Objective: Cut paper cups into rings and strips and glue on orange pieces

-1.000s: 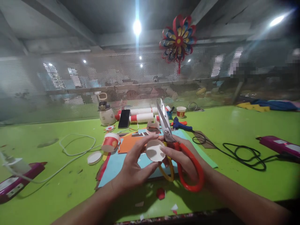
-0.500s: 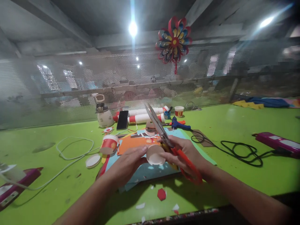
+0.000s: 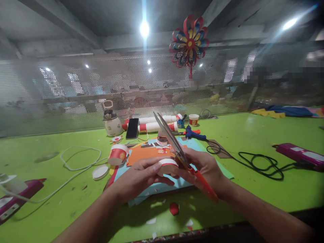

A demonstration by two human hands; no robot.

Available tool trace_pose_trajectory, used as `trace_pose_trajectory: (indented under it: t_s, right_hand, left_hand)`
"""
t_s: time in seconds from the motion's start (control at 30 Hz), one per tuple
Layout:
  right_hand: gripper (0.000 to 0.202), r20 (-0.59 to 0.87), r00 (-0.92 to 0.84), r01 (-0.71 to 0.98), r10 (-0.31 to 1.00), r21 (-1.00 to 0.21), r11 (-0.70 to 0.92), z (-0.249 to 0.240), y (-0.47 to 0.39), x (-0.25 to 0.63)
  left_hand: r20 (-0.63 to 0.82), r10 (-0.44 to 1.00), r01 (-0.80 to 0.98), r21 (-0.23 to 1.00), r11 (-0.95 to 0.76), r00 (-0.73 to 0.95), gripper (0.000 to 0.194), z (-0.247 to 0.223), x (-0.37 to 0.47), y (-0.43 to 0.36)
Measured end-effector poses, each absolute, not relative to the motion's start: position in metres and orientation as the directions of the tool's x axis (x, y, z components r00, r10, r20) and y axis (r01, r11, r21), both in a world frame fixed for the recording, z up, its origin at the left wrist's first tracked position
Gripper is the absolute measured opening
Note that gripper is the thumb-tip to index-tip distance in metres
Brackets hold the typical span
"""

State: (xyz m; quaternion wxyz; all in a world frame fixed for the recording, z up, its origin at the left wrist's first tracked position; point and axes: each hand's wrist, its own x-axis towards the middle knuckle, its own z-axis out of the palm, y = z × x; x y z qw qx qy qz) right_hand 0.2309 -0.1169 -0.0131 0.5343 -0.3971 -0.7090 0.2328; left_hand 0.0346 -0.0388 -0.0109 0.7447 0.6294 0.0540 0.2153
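The left hand (image 3: 144,172) is pinching the short paper-cup section (image 3: 168,165) above the blue paper (image 3: 182,182); the right hand (image 3: 205,165) is gripping the scissors (image 3: 180,154) and bracing the section's other side. Working well likely means pressing lightly, avoiding buckling, and keeping the blades (image 3: 174,143) clear of the left hand.

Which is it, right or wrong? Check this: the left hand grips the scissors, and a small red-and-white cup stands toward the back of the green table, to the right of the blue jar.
Wrong hand: the head view shows the scissors in the right hand. The small red-and-white cup does stand toward the back of the green table, to the right of the blue jar.
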Motion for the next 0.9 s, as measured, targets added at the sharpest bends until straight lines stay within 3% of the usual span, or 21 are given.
trace_pose_trajectory:
  t_s: [0.27, 0.43, 0.53, 0.67, 0.9]
  right_hand:
    - [0.030, 0.667, 0.061, 0.362, 0.743, -0.708, 0.606, -0.013, -0.118, 0.235]
    - [0.028, 0.659, -0.026, 0.309, 0.752, -0.710, 0.633, -0.010, -0.129, 0.226]
    - [0.040, 0.580, -0.145, 0.371, 0.801, -0.719, 0.588, -0.012, -0.133, 0.225]
    - [0.042, 0.493, -0.183, 0.643, 0.851, -0.595, 0.483, -0.012, -0.133, 0.226]
    - [0.035, 0.252, -0.186, 0.768, 0.950, -0.566, 0.300, -0.006, -0.132, 0.221]
  left_hand:
    - [0.298, 0.493, -0.367, 0.929, 0.048, 0.818, 0.037, -0.005, 0.026, -0.030]
    - [0.344, 0.678, -0.460, 0.888, -0.010, 0.650, 0.038, 0.001, 0.017, -0.019]
    - [0.389, 0.751, -0.517, 0.853, -0.074, 0.534, 0.039, 0.003, 0.013, -0.011]
    - [0.417, 0.815, -0.576, 0.807, -0.129, 0.403, 0.035, 0.006, 0.009, -0.001]
    - [0.367, 0.831, -0.585, 0.808, -0.061, 0.419, 0.036, 0.004, 0.009, 0.005]
